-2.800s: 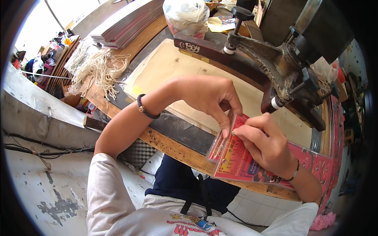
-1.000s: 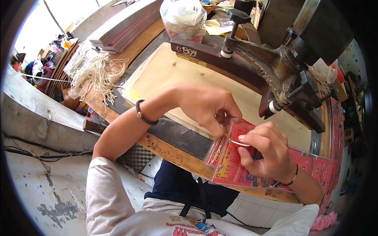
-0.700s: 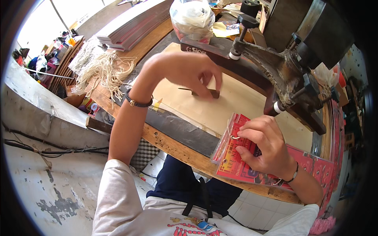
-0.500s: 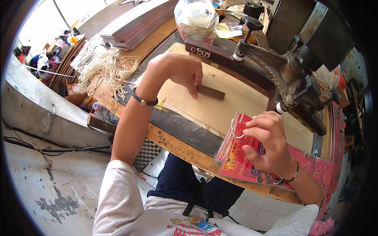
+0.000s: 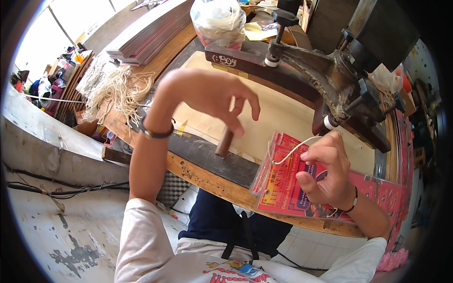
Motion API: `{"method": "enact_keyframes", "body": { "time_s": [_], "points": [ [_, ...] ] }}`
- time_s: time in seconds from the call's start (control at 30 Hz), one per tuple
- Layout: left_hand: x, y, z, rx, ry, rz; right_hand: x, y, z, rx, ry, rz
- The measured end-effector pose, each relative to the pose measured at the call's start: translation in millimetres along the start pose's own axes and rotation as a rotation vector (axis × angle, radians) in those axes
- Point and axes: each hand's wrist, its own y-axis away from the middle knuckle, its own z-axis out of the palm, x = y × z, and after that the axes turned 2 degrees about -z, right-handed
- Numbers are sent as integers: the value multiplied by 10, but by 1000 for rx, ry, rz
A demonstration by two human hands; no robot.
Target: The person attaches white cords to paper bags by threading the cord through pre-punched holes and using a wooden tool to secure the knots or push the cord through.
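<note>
My left hand hovers over the pale board with its fingers spread. Just under its thumb is a short dark wooden block, its far end hidden by the hand. My right hand is above a stack of red printed cards in clear plastic at the table's near edge. A thin white cord runs from a hole in the cards' corner up to that hand's curled fingers, where its end is hidden. The right thumb stands apart from the index finger.
A dark metal clamp frame spans the board's far and right sides. Loose white cords and stacked flat sheets are at the far left, beside a filled plastic bag. More red printed sheets extend rightward.
My left hand has loosened its fingers, and the wooden block has turned and shifted nearer me. The white cord now stretches farther out from the cards toward my right hand.
</note>
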Motion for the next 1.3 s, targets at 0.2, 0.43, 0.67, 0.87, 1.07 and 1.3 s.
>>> {"method": "enact_keyframes", "body": {
  "time_s": [0.2, 0.43, 0.67, 0.87, 1.07, 1.3],
  "points": [
    [26, -187, 124, -144, -64, -292, -14, -37, -15, -28, 11, -9],
    [4, -176, 90, 86, 90, 87, -13, -72, 18, -25, -8, -48],
    [180, -213, 117, 426, 852, 573, 51, 3, 135, 50, -58, -44],
    [491, -468, 521, 442, 1218, 453, 19, -74, 53, 10, -30, -79],
    [469, -598, 670, 443, 1149, 406, 39, -72, 115, -12, 1, 14],
    [380, -424, 470, 699, -132, 237, 99, 24, 96, 32, -295, -38]
  ]
}}
